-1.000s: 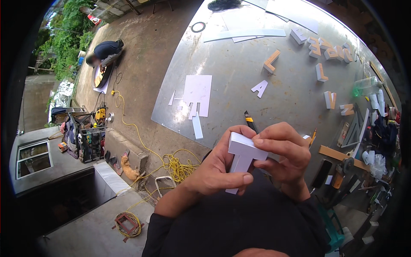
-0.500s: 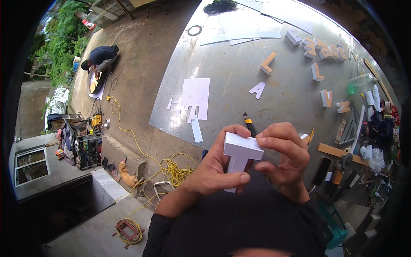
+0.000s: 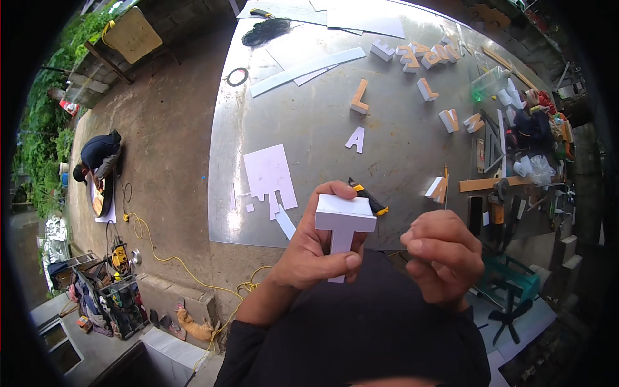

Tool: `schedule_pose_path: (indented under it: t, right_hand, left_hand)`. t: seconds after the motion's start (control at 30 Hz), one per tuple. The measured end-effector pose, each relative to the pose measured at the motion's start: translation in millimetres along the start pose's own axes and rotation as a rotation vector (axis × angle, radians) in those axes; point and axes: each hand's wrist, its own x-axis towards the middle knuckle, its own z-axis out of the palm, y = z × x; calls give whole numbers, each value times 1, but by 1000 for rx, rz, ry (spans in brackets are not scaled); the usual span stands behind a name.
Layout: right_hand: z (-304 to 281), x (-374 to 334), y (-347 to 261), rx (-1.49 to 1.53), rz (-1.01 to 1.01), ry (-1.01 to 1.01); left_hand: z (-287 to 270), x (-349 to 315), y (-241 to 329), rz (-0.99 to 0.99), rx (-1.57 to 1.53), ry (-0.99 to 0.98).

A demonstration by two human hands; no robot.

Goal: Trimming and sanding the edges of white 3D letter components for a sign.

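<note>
My left hand (image 3: 308,251) grips a white T-shaped block letter (image 3: 345,222), thumb across its stem and fingers behind it. The letter stands upright, and its thick top side faces up. Apart from it, to the right, my right hand (image 3: 445,255) is raised with fingers curled and the tips pinched together. Whether anything small is between them I cannot make out. Just beyond the letter, a black and yellow utility knife (image 3: 369,197) lies on the metal table (image 3: 309,129). A notched white sheet (image 3: 269,169) and narrow offcuts lie left of it.
Several block letters (image 3: 426,89) with white sides and tan faces stand across the far right. A flat white letter piece (image 3: 355,139) and a tape roll (image 3: 238,77) lie nearer left. Tools crowd the right edge. A person (image 3: 100,155) bends over work on the ground; a cat (image 3: 195,324) lies lower left.
My right hand has let go of the letter's top and moved right, away from it. The left hand still holds the letter. The whole view has shifted, showing more of the table's right side.
</note>
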Motion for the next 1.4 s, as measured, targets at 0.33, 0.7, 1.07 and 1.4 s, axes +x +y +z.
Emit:
schedule_pose_path:
  t: [0.33, 0.7, 1.07, 1.4]
  right_hand:
    - [73, 36, -81, -298, -602, 44]
    - [94, 56, -33, -361, -242, -58]
    - [107, 60, -12, -292, -293, -91]
    - [100, 65, -14, -336, -162, -144]
  left_hand:
    - [-22, -2, 37, -13, -91, -108]
    - [-35, -25, 67, -87, -212, -111]
    - [-51, -30, 68, -14, -16, -155]
    - [-45, -22, 58, 145, 388, 91]
